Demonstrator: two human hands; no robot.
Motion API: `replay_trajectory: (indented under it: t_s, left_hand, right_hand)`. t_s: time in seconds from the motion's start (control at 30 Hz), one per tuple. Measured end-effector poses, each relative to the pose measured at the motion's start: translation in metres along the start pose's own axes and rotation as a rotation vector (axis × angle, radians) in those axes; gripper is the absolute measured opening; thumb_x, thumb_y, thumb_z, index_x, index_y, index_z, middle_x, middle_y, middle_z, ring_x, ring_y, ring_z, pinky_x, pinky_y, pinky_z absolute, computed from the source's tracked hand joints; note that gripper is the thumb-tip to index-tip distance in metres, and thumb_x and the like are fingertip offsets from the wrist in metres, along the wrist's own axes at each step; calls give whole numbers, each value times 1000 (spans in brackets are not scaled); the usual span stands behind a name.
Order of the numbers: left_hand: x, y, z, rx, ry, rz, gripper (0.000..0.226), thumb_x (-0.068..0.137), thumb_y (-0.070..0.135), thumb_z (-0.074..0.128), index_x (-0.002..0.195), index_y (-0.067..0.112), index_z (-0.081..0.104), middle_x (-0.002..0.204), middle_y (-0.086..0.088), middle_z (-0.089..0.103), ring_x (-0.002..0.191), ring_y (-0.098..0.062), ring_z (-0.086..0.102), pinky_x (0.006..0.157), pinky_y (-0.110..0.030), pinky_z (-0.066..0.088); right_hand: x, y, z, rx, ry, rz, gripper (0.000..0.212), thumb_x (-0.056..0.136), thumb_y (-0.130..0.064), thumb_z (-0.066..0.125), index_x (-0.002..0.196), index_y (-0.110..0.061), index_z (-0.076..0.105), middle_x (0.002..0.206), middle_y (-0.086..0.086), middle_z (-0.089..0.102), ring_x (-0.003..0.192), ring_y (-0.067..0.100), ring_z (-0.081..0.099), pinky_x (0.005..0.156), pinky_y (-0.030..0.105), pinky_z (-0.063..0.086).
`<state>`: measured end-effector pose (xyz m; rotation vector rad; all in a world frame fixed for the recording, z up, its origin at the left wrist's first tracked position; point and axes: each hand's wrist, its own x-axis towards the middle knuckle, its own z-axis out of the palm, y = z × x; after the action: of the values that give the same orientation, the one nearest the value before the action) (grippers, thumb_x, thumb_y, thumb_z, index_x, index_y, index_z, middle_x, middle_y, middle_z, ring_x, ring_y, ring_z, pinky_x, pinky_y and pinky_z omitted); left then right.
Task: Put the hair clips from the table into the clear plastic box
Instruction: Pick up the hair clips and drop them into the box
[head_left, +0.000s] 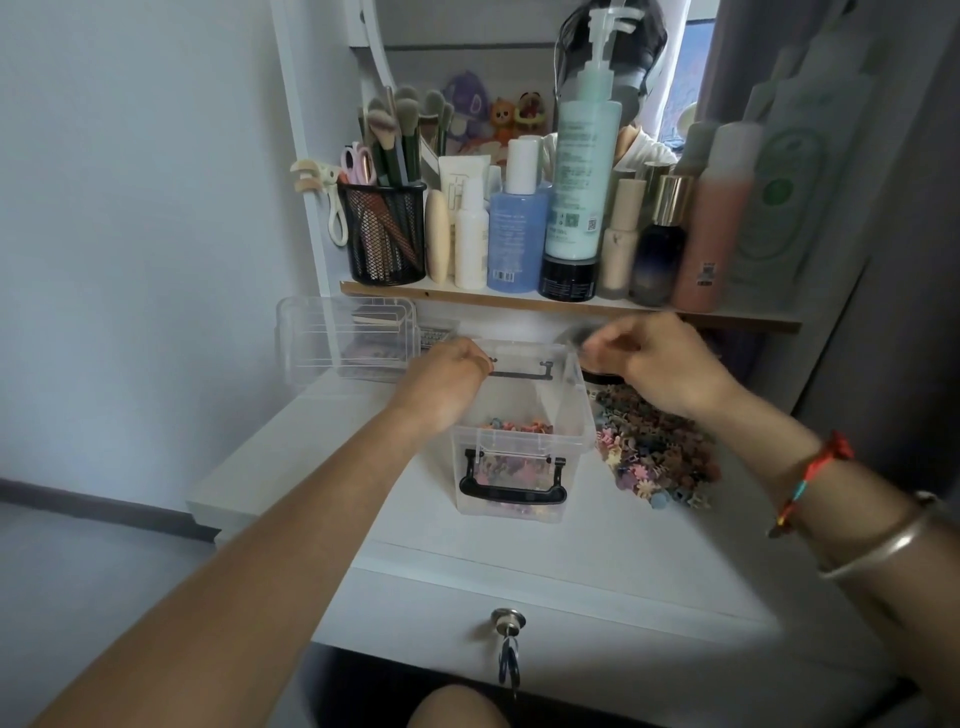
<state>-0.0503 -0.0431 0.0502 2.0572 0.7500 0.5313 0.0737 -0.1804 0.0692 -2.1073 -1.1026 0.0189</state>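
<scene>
The left hand (447, 379) is gripping the far rim of the clear plastic box (576, 415); the right hand (654, 364), blurred, is hovering by its far right corner, fingers curled, contents unclear; hair clips (654, 457) are lying on the table (571, 540) just beside; releasing well inside the rim seems best.

Both bare forearms are reaching forward and angling slightly inward. Left grip (447, 382) is turning palm down, knuckles up, fingers curling under; what they are closing on is hidden. Right grip (657, 366) is hovering a little farther forward, wrist bending, fingers curling toward the thumb. It is motion-blurred, so any pinch is unclear. The two grips are sitting well apart.
</scene>
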Motion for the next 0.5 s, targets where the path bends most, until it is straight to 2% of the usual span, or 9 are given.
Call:
replay_trajectory:
  t_s: [0.1, 0.17, 0.2, 0.23, 0.27, 0.33, 0.37, 0.43, 0.5]
  left_hand:
    - [0, -1, 0, -7, -6, 1, 19, 92, 15, 39, 96, 17, 58, 102, 1, 52, 91, -20, 49, 78, -26, 33]
    - [0, 0, 0, -14, -9, -1, 17, 93, 15, 39, 93, 19, 56, 102, 2, 52, 90, -20, 49, 77, -25, 33]
    - [0, 0, -1, -16, -10, 0, 17, 92, 15, 39, 92, 19, 56, 102, 2, 52, 90, -20, 49, 77, -25, 33]
    - [0, 0, -1, -16, -11, -1, 17, 92, 15, 39, 92, 19, 55, 102, 2, 52, 91, -19, 49, 77, -25, 33]
    - [0, 0, -1, -19, -12, -2, 16, 92, 15, 39, 91, 19, 55, 102, 2, 52, 91, -19, 49, 77, -25, 33]
    - [0, -1, -1, -26, -16, -3, 16, 92, 15, 40, 91, 18, 55, 102, 2, 52, 92, -19, 49, 78, -25, 33]
    - [0, -1, -1, -29, -17, -3, 16, 92, 15, 40, 91, 18, 55, 102, 2, 52, 92, -19, 49, 78, -25, 34]
    - [2, 0, -1, -29, -15, -4, 16, 92, 15, 40, 91, 19, 55, 103, 2, 52, 93, -19, 49, 81, -28, 37]
    - [3, 0, 0, -21, -14, -5, 15, 92, 15, 41, 90, 19, 55, 103, 2, 53, 93, -19, 49, 80, -29, 38]
  right_hand:
    - [-6, 14, 14, -346, -225, 26, 16, 86, -15, 59, 97, -15, 72, 97, -1, 70, 94, 11, 60, 85, 18, 41]
    - [-12, 17, 21, -477, -349, 10, 15, 85, -15, 59, 77, -20, 70, 75, -10, 65, 78, 14, 61, 68, 18, 44]
    - [-14, 18, 23, -487, -369, 8, 27, 84, -12, 59, 60, -24, 62, 62, -15, 57, 66, 14, 60, 56, 16, 42]
    - [-14, 19, 25, -487, -374, 11, 36, 84, -10, 58, 52, -25, 54, 56, -17, 51, 61, 15, 58, 50, 15, 38]
    - [-13, 19, 24, -481, -370, 15, 37, 84, -9, 57, 51, -26, 54, 57, -17, 52, 62, 16, 59, 51, 15, 39]
    - [-8, 18, 21, -399, -290, 4, 21, 84, -9, 59, 73, -22, 71, 74, -11, 65, 78, 11, 61, 72, 16, 45]
    - [-4, 16, 17, -290, -186, 6, 16, 84, -8, 60, 85, -17, 74, 83, -7, 68, 83, 7, 60, 80, 14, 43]
    - [1, 6, 6, 33, -12, 11, 13, 84, -6, 62, 93, -5, 72, 82, -2, 66, 76, -1, 58, 72, 6, 40]
    - [3, -7, -3, 298, -1, -19, 16, 82, -6, 66, 96, -1, 69, 80, 4, 63, 69, 3, 56, 67, 7, 42]
